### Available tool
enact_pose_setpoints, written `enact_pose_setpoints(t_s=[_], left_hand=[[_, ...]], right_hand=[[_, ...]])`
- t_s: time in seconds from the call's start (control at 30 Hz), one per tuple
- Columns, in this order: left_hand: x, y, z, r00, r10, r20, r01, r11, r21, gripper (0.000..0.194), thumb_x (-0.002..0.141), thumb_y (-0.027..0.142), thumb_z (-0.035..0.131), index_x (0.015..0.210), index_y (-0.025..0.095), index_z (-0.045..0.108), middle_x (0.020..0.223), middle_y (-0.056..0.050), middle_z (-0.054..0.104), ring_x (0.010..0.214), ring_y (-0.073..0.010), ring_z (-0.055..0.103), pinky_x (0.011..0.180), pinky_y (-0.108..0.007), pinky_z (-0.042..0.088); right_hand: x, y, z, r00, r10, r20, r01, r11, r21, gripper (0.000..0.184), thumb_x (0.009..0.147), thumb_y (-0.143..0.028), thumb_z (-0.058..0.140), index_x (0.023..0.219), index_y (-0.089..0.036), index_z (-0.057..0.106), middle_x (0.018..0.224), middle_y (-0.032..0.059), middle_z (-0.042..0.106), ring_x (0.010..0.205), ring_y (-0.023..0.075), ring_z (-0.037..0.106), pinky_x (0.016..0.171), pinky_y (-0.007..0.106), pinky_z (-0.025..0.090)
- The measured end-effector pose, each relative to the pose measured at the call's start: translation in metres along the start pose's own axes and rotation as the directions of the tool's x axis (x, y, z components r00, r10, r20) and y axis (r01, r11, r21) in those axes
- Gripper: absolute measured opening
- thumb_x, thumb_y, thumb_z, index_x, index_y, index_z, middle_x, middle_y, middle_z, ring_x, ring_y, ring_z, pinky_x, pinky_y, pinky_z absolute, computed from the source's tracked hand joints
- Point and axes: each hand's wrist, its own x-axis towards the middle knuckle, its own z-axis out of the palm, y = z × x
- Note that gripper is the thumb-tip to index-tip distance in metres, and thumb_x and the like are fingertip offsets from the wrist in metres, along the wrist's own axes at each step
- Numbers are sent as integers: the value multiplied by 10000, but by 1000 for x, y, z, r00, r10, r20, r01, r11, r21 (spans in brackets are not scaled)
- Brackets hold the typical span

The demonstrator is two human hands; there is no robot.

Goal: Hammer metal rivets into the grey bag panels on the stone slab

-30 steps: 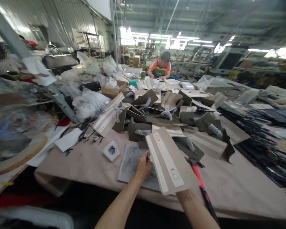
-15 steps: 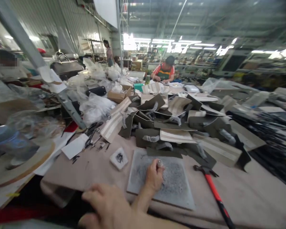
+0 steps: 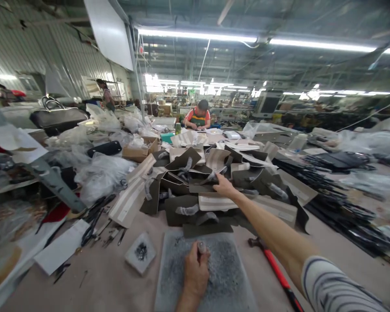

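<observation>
Fingers (image 3: 192,253) of my left hand (image 3: 196,269) gripped a small cylinder (image 3: 201,247) over the slab (image 3: 171,265), while my right hand (image 3: 225,187) (I couldn't tell its grip) touched piled panels (image 3: 199,187), whose overlap risked snagging neighbours.

A rough, matt, dark-speckled surface is being shown by the grey slab (image 3: 172,277), and a dull, metal-looking end by the small cylinder (image 3: 201,247). Smooth, matt, leather-like faces are being presented by the dark panels (image 3: 173,219), with paler matt finishes being shown by the beige panels (image 3: 127,201). Crinkled, translucent plastic is being worn by the handles (image 3: 187,210). Light is being reflected by the glossy red grip of the hammer (image 3: 277,269), by black strips (image 3: 341,203) and by clear plastic bags (image 3: 102,175). Matt cloth is being shown on the table (image 3: 97,290), plain cardboard by the box (image 3: 134,153), smooth white paper by the sheet (image 3: 62,247).
</observation>
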Motion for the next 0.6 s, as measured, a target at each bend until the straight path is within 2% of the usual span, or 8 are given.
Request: enact_pose_setpoints(t_s=[0.1, 0.17, 0.27, 0.33, 0.4, 0.47, 0.53, 0.6], left_hand=[[0, 5, -3, 1000, 21, -16, -21, 999, 26, 171, 911, 323, 553, 999, 200, 632, 843, -55, 708, 795, -219, 657, 749, -324, 464], [0, 9, -5, 999, 36, -29, -35, 999, 31, 142, 899, 305, 571, 977, 204, 632, 830, -42, 702, 780, -210, 653, 737, -313, 463], [1, 14, -7, 998, 35, -43, -34, 999, 21, 137, 888, 320, 597, 949, 202, 627, 828, -32, 701, 769, -196, 648, 728, -304, 469], [2, 14, -8, 998, 28, -52, -28, 1000, -2, 156, 876, 334, 616, 953, 200, 633, 849, -34, 712, 791, -194, 657, 744, -305, 483], [2, 13, -9, 997, 17, -81, -22, 998, -62, 195, 865, 360, 637, 976, 200, 638, 872, -41, 727, 822, -197, 677, 777, -311, 511], [1, 13, -10, 993, -7, -121, -12, 987, -158, 249, 850, 398, 666, 996, 199, 632, 902, -52, 743, 855, -202, 702, 820, -323, 542], [1, 16, -12, 988, -51, -145, 13, 968, -252, 296, 826, 422, 699, 999, 197, 615, 929, -65, 755, 877, -205, 722, 851, -334, 564], [4, 24, -12, 988, -73, -137, 29, 954, -299, 338, 806, 420, 726, 1025, 194, 601, 939, -69, 763, 885, -202, 733, 870, -339, 575]], right_hand=[[-4, -9, -12, 995, -74, 62, 78, 994, -72, 471, 932, -247, 490, 1383, -140, 574, 1332, 188, 656, 1195, 324, 623, 1016, 461, 458], [-24, -14, -26, 988, -126, 87, 135, 985, -107, 412, 978, -306, 450, 1325, -152, 611, 1251, 192, 693, 1158, 339, 647, 997, 467, 454], [-79, -13, -44, 984, -152, 91, 164, 976, -145, 454, 1001, -388, 446, 1391, -184, 560, 1127, 172, 737, 1084, 347, 686, 921, 442, 476], [-131, -9, -43, 990, -131, 45, 137, 975, -177, 463, 1013, -410, 438, 1402, -187, 551, 1065, 152, 755, 1010, 337, 713, 843, 407, 493], [-189, -4, -28, 996, -94, -10, 91, 979, -180, 420, 1025, -392, 429, 1343, -173, 594, 1060, 136, 763, 944, 303, 731, 782, 366, 501], [-244, 2, 1, 999, -39, -20, 37, 993, -109, 403, 1038, -358, 410, 1328, -156, 602, 1094, 129, 763, 918, 270, 739, 756, 341, 509], [-287, 6, 32, 999, 42, 30, -42, 999, -9, 404, 1043, -329, 401, 1348, -141, 586, 1087, 122, 769, 898, 256, 747, 737, 333, 520], [-315, 4, 57, 987, 120, 102, -126, 991, 46, 414, 1047, -322, 391, 1374, -135, 563, 1039, 113, 776, 874, 261, 754, 724, 342, 530]])
